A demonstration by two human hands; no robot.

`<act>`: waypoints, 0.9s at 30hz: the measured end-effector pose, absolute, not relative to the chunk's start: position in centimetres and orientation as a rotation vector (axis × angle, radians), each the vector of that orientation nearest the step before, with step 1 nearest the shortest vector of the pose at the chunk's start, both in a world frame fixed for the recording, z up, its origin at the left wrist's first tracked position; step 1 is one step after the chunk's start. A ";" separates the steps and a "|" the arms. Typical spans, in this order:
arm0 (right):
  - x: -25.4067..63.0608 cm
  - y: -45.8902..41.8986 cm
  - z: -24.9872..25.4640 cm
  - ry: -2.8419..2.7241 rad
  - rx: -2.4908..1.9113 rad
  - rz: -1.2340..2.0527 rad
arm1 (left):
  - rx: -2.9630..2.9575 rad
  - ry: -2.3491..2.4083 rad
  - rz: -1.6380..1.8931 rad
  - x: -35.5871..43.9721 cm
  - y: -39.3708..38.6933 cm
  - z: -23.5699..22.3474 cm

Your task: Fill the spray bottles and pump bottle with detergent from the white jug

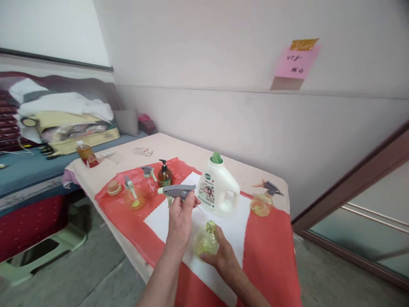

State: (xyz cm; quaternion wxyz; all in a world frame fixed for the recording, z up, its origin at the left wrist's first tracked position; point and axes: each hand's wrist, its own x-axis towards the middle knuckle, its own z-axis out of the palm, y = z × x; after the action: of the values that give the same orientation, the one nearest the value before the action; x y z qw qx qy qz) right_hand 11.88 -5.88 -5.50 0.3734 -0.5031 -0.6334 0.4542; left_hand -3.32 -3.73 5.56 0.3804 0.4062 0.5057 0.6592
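My left hand (180, 219) is closed around the grey trigger spray head (177, 191), raised over the table, its pale nozzle pointing left. Lower down, my right hand (224, 258) grips a ribbed yellow-green spray bottle (202, 244) with no spray head on it. The bottle's open neck faces up, apart from the spray head. Just beyond both hands stands a white detergent jug (225, 192) with a green spout showing at its top. Under them lies a white cloth (246, 213) on a red sheet (271, 256).
Two spray bottles, one yellow (136, 199) and one pink (149, 184), stand left near a dark pump bottle (165, 177) and a tan cap (114, 187). Another yellow spray bottle (262, 204) is right. An amber bottle (87, 154) sits at the table's left corner. A wall rises behind.
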 end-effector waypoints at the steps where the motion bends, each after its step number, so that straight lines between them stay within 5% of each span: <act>1: 12.2 -5.9 -4.9 -1.625 -1.300 1.151 | 1.022 1.275 1.700 -3.6 -3.7 5.5; 9: 13.7 -6.9 -0.5 -1.753 -1.463 0.868 | 1.226 1.311 1.495 -3.1 -4.7 5.9; 20: 14.8 -7.4 0.2 -1.769 -1.304 0.529 | 0.776 0.899 1.442 1.2 -5.0 4.9; 24: 15.3 -7.5 1.8 -1.668 -1.284 0.759 | 0.762 0.922 1.447 1.6 -4.9 4.9; 27: 15.6 -7.8 3.1 -1.383 -0.975 1.388 | 0.701 0.886 1.395 1.9 -5.2 5.1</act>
State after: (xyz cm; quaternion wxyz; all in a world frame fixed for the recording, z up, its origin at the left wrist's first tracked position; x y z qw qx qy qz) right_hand 15.57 -7.79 3.06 0.4588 -0.3958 -0.5615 0.5635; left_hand 1.94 -5.15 5.07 0.6238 0.3052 0.3859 0.6074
